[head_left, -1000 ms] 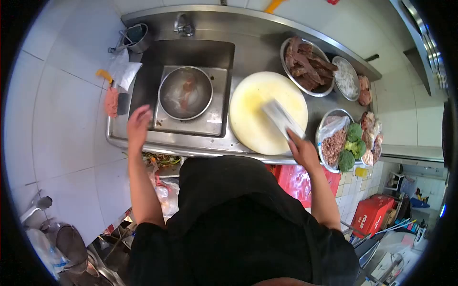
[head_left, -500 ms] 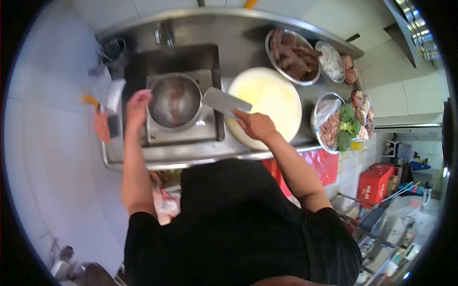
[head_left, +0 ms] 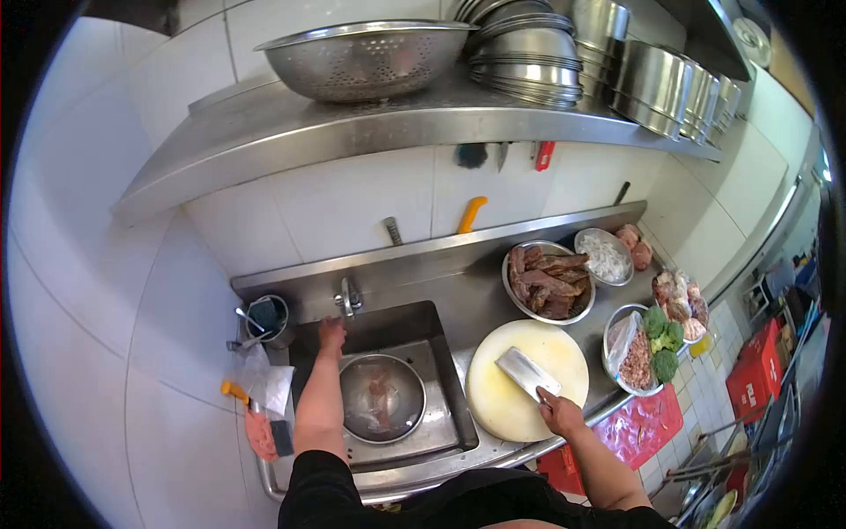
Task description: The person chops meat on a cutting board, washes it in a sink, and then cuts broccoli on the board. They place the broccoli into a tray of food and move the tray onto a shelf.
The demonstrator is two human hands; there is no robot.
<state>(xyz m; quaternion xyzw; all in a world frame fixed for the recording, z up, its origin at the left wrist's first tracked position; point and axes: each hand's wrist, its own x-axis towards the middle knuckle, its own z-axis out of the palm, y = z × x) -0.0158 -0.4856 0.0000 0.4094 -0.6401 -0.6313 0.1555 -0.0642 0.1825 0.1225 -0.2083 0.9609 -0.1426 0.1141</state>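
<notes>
Right hand (head_left: 561, 413): closed around the handle of a cleaver (head_left: 527, 372), whose broad blade is over the round cutting board (head_left: 498, 414); contact between blade and board cannot be confirmed. Left hand (head_left: 331, 338): extended over the sink (head_left: 442, 401), fingers at the tap (head_left: 350, 300); whether they grip it or are loose cannot be told. A metal bowl (head_left: 409, 414) stands in the sink, reddish matter inside. Behind the board, on the table (head_left: 467, 295), sits a bowl of dark meat (head_left: 551, 291); broccoli (head_left: 663, 363) is noted to the right
</notes>
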